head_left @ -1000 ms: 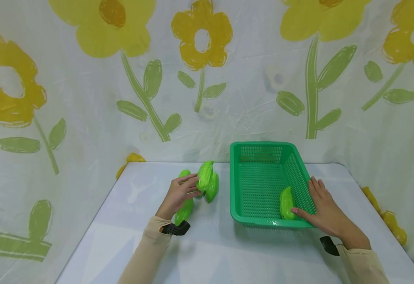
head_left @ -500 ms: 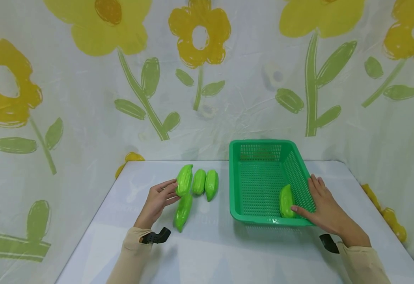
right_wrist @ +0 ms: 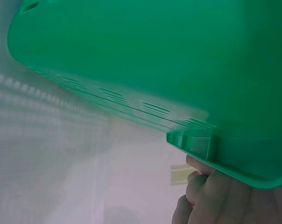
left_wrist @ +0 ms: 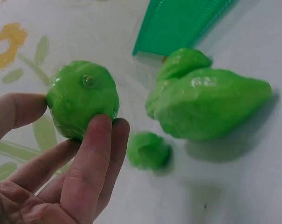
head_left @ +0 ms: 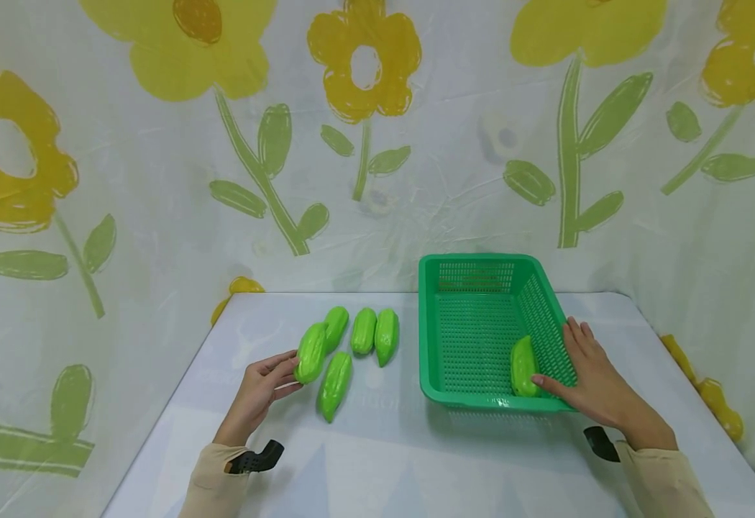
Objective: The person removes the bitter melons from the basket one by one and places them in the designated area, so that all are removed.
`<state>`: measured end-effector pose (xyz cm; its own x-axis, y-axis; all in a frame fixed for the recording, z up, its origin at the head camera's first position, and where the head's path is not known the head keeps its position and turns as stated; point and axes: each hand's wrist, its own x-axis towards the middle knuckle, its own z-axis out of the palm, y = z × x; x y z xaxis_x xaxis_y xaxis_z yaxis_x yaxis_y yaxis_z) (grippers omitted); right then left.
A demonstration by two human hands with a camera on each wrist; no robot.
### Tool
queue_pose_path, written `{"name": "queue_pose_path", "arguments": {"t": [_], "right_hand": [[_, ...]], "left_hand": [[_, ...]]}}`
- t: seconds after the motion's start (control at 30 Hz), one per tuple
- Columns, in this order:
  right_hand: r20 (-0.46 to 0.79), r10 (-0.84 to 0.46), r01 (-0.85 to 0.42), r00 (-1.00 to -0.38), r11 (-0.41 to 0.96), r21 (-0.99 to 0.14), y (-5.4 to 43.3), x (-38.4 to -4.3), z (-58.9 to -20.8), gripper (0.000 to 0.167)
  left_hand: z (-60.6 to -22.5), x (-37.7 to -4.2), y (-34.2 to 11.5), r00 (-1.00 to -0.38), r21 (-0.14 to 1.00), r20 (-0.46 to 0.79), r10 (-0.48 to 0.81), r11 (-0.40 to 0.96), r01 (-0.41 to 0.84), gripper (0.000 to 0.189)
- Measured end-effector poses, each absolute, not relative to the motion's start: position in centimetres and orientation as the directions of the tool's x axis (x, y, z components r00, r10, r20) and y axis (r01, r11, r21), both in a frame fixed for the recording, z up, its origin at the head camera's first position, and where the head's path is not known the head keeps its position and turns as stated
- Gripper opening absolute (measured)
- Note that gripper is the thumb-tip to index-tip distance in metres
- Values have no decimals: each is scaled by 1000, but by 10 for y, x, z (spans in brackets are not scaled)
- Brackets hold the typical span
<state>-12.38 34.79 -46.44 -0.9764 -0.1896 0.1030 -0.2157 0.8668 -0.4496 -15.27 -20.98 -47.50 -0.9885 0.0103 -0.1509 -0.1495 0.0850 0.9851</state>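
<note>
My left hand point(head_left: 257, 392) pinches a bright green, lumpy bitter melon point(head_left: 310, 352) between thumb and fingertips. It is held at the left of the group; in the left wrist view its rounded end with a small stub point(left_wrist: 88, 80) faces the camera. Several like it lie on the table: one bitter melon point(head_left: 336, 327) just behind, partly covered, a pair point(head_left: 375, 334) side by side, and another bitter melon point(head_left: 335, 387) nearer me. A green plastic basket point(head_left: 427, 338) holds one bitter melon point(head_left: 523, 368). My right hand point(head_left: 600, 388) grips its front right corner, thumb over the rim, fingers outside.
The white table point(head_left: 377, 460) ends at a white curtain point(head_left: 442, 180) with printed yellow flowers, which hangs behind and at both sides. A black wrist device point(head_left: 256, 458) sits below my left hand, another wrist device point(head_left: 600, 444) below my right.
My left hand has carried its bitter melon leftward and towards me, away from over the pair, uncovering the others on the table. The right hand has stayed at the basket's corner.
</note>
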Motion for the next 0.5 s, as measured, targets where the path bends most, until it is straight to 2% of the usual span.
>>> {"name": "queue_pose_path", "arguments": {"t": [0.5], "right_hand": [[109, -186, -215, -977, 862, -459, 348, -124, -464, 115]], "left_hand": [[-486, -139, -223, -983, 968, -185, -3, 172, -183, 54]]}}
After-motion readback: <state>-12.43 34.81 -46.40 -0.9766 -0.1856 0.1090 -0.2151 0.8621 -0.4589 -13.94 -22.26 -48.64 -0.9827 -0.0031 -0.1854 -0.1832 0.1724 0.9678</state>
